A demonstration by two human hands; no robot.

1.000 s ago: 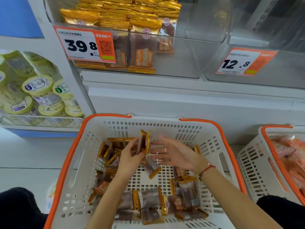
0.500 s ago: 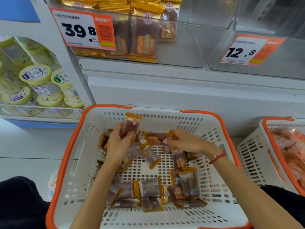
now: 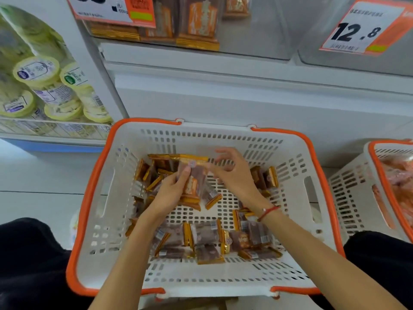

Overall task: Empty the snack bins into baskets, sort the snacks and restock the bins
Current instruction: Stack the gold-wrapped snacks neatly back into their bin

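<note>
Over basket (image 3: 107, 198) | left hand (image 3: 169, 193) grips snack packets (image 3: 192, 175) | right hand (image 3: 232, 173) loosely curled

The basket (image 3: 125, 198) at the centre is white plastic, its walls and floor pierced with rows of slots, and its rim is orange. The snack packets (image 3: 207, 238) lying in it are clear film over a brown filling, with gold bands at both ends and small orange labels. At three o'clock a second basket (image 3: 348, 198) repeats the white slotted walls and orange rim, holding pinkish-red packets (image 3: 400, 186). At one o'clock a price tag (image 3: 362, 27) is white with black numerals and an orange edge. At nine o'clock stand cups (image 3: 35, 70) with pale yellow-green lids. A red string bracelet (image 3: 267, 212) circles the right wrist.
</note>
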